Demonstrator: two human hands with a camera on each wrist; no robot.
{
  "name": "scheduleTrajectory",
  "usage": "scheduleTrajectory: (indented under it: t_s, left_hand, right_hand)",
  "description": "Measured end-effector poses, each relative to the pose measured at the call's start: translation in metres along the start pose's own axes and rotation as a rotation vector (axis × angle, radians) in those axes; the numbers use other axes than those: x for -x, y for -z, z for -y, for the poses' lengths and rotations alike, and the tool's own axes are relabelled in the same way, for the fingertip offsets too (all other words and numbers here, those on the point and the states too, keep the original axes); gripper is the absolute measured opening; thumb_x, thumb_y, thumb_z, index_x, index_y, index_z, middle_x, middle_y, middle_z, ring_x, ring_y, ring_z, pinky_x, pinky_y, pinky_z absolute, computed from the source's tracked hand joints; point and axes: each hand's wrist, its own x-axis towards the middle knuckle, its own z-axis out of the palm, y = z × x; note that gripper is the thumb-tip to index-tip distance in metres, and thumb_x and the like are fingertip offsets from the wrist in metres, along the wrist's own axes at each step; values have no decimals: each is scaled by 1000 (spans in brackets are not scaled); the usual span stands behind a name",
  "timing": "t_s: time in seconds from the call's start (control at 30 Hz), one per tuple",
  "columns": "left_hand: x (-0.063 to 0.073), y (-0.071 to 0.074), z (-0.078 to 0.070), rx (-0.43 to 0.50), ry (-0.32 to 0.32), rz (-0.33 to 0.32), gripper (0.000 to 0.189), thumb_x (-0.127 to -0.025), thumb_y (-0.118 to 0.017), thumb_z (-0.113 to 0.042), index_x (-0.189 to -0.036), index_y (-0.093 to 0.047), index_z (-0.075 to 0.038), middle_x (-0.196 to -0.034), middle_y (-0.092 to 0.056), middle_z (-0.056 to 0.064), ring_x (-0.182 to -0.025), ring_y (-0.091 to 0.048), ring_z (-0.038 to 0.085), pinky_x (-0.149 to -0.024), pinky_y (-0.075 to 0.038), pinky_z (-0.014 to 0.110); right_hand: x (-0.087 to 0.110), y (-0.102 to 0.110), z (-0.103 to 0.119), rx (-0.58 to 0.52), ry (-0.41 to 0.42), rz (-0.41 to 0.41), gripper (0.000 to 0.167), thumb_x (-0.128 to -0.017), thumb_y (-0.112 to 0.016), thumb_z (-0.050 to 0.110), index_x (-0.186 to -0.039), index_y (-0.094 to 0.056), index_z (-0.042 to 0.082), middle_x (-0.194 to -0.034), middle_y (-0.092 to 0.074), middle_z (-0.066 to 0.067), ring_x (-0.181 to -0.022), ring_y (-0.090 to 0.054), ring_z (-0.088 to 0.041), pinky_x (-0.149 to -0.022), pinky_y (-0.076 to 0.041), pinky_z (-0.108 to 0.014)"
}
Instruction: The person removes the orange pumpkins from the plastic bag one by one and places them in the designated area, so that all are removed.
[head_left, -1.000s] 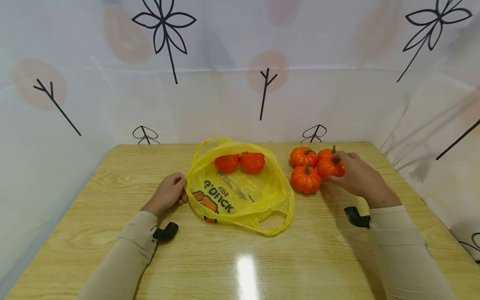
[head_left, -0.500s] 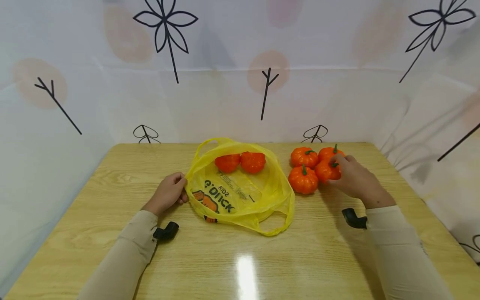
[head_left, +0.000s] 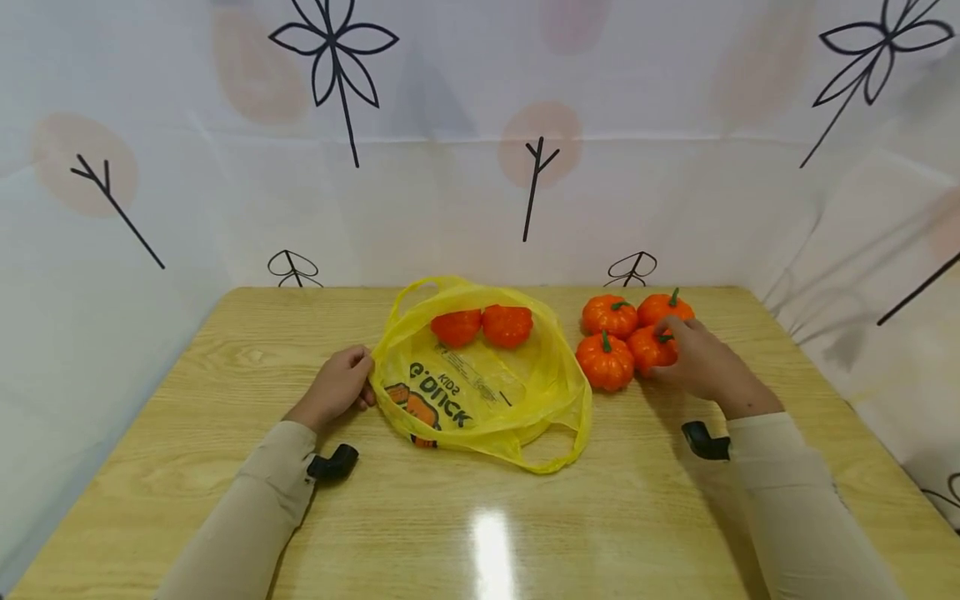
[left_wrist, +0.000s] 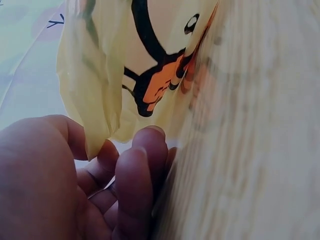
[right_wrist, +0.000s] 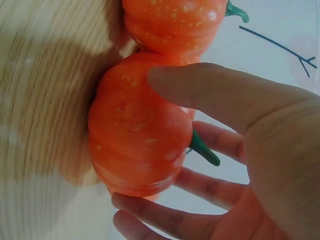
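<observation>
In the head view, my left hand pinches the left edge of a yellow plastic bag that lies with its mouth open. The left wrist view shows the bag's rim between thumb and finger. Two orange toy pumpkins lie inside, at the back. My right hand grips the front right pumpkin of a cluster on the table. Seen from the right wrist, the thumb presses that pumpkin's side while the fingers curve round the far side. Its green stem points toward the palm.
Touching the held pumpkin's group are a front left pumpkin, a back left one and a back right one. A wooden table carries everything. A patterned white cloth hangs behind it.
My right hand has moved left and slightly toward me with its pumpkin, which now sits lower beside the others. The front left pumpkin has shifted slightly left. My left hand stays on the bag.
</observation>
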Motion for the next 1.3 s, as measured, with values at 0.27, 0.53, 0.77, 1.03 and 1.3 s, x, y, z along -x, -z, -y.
scheduleTrajectory:
  t_s: [0.27,0.53,0.77,1.03,1.3]
  left_hand:
    - [1,3,2,-16,-9,-6,34,-106,-31,-23,-86,-52,-5,-68,-62,11,-59,-62,23,-55,-56,35]
    - [1,4,1,-6,-21,-8,35,-107,-32,-25,-90,-55,-4,-68,-62,11,-58,-61,23,-55,-56,35]
    - [-2,4,2,0,2,-10,33,-106,-34,-25,-88,-53,-5,-67,-62,11,-57,-60,22,-55,-55,33]
    - [-3,1,2,-6,-7,-8,34,-106,-34,-24,-87,-54,-5,-66,-61,10,-56,-60,23,-54,-55,34]
    - [-4,-1,4,22,-14,-7,33,-106,-34,-24,-87,-54,-4,-65,-61,10,-55,-59,22,-53,-55,33]
  right_hand:
    - [4,2,16,29,-3,-121,63,-92,-64,23,-142,-40,-7,-137,-41,-42,-118,-47,-58,-93,-43,-72]
    - [0,-17,74,-91,195,-588,26,-92,-61,8,-115,-65,-4,-118,-61,-26,-113,-54,-46,-87,-50,-62]
    - [-8,-31,108,-154,361,-572,18,-93,-65,8,-110,-69,3,-111,-65,-17,-101,-60,-34,-77,-56,-49]
    - [-9,-46,142,-204,466,-411,21,-94,-66,13,-113,-69,5,-112,-67,-11,-96,-62,-28,-81,-57,-43]
    - [-23,-54,168,-125,464,-183,26,-97,-64,22,-120,-67,11,-122,-67,-7,-115,-63,-26,-98,-54,-44]
